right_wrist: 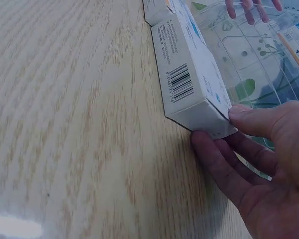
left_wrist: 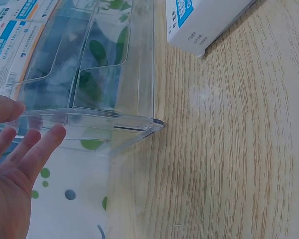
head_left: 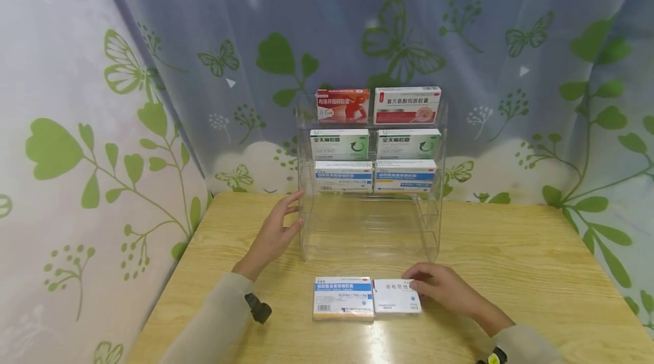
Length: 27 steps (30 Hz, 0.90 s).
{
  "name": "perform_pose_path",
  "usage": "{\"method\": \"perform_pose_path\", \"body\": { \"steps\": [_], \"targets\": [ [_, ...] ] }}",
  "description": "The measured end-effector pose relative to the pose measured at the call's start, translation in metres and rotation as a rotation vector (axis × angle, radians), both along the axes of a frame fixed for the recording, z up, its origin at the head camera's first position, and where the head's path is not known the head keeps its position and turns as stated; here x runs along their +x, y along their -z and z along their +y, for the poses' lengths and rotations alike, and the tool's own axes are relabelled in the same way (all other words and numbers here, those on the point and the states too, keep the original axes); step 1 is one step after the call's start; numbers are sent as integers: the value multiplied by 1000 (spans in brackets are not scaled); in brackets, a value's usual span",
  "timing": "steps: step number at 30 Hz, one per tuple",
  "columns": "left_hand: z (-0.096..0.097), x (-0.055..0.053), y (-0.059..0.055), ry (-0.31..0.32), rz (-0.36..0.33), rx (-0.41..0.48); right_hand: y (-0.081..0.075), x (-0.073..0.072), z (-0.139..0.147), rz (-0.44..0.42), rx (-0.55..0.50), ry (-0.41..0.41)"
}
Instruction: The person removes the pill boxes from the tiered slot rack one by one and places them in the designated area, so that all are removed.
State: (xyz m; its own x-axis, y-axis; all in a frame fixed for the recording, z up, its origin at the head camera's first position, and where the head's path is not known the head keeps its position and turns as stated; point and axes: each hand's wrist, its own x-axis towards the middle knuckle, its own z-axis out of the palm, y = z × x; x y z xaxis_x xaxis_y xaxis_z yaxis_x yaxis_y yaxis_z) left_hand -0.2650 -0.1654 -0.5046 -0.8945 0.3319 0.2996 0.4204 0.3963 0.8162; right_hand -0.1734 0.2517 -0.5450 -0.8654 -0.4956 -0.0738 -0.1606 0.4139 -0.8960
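Note:
A clear acrylic display rack point(head_left: 369, 239) stands on the table with medicine boxes in its upper tiers. My left hand point(head_left: 273, 233) is at the rack's left side, its fingers fairly straight against the clear side panel point(left_wrist: 89, 117). In front of the rack, a white medicine box point(head_left: 394, 300) lies flat on the table. My right hand point(head_left: 444, 290) pinches this box at its right end, with the thumb point(right_wrist: 254, 119) on top and fingers at the end and underside. Touching its left side is a blue-and-white medicine box point(head_left: 343, 301).
On the rack's top tier are a red box point(head_left: 343, 106) and a white-and-red box point(head_left: 407, 106). Two green-and-white boxes point(head_left: 339, 145) sit below, then two blue-and-white boxes point(head_left: 343, 178). A patterned curtain point(head_left: 327, 23) hangs behind the wooden table point(head_left: 511, 262).

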Motion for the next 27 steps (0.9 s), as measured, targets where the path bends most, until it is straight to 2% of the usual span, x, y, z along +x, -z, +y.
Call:
{"method": "perform_pose_path", "body": {
  "steps": [6, 14, 27],
  "targets": [
    [1, 1, -2, -3, -9, -4, 0, 3, -4, -84, -52, -20],
    [0, 1, 0, -8, -7, -4, 0, 7, -7, -129, -55, -6],
    [0, -1, 2, -6, -7, 3, 1, 7, -7, -114, -49, -26]
  ]
}}
